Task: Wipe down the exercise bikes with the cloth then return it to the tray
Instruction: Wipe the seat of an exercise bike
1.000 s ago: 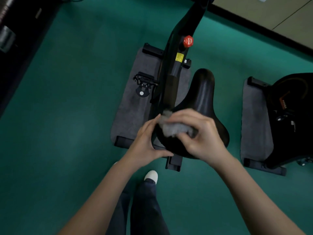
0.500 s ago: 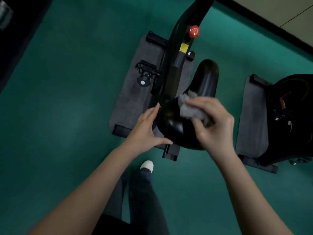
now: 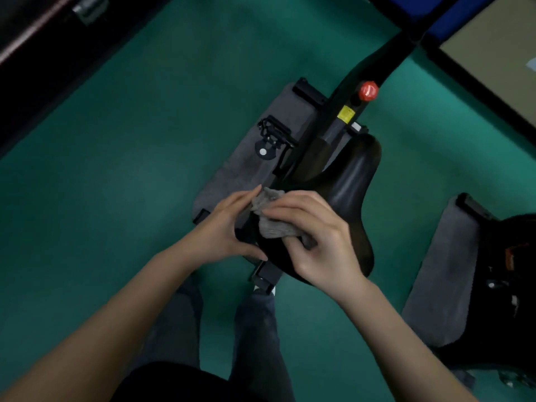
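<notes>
Partly hidden cloth (image 3: pixel 272 225) gripped by right hand (image 3: pixel 320 242), left hand (image 3: pixel 224 230) flat against saddle (image 3: pixel 349 190).

Teal-green floor (image 3: pixel 116 213) fills most of the view. A grey mat (image 3: pixel 232 175) lies at the centre, stretching toward 11 o'clock. A second grey mat (image 3: pixel 441 280) lies at 4 o'clock, well apart from the first. Dark trouser legs (image 3: pixel 255 338) stand at 6 o'clock. A beige panel (image 3: pixel 499 47) sits at 1 o'clock.
</notes>
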### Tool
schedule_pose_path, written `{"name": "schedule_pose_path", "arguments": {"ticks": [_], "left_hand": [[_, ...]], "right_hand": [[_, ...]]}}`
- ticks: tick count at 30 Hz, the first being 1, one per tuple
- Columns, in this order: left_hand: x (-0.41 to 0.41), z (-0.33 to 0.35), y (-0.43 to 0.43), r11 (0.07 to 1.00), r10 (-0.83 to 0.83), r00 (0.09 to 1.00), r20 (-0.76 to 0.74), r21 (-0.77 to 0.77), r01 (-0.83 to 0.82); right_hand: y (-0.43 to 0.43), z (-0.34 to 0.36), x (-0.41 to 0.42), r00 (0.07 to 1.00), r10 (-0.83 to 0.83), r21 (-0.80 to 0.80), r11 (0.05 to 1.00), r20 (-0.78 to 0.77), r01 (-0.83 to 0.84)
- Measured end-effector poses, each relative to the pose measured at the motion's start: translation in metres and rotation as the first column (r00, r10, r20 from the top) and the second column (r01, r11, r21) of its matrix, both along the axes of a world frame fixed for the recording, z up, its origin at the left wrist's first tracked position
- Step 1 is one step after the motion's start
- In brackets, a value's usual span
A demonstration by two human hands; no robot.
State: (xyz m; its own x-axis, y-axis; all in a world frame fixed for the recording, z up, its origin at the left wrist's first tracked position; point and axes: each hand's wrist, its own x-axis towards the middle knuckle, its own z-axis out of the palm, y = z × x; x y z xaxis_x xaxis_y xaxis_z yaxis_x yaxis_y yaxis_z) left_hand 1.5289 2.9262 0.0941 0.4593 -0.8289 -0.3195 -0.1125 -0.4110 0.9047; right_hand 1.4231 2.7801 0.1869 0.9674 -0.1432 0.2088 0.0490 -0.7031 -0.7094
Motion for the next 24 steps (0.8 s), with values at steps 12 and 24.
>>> {"name": "schedule_pose_path", "arguments": {"ticks": [12, 24], "left_hand": [[-0.107, -0.003, -0.013, 0.864, 0.504, 0.862, -0.059, 0.009, -0.504], [-0.128, -0.024, -0.023, 0.762, 0.617, 0.77, -0.161, -0.121, -0.636]], "right_hand": [[-0.066, 0.019, -0.038, 0.944, 0.323, 0.072, 0.945, -0.061, -0.319], [0.004, 0.007, 0.077, 0.578, 0.609, -0.198, 0.576, -0.543, -0.793]]}}
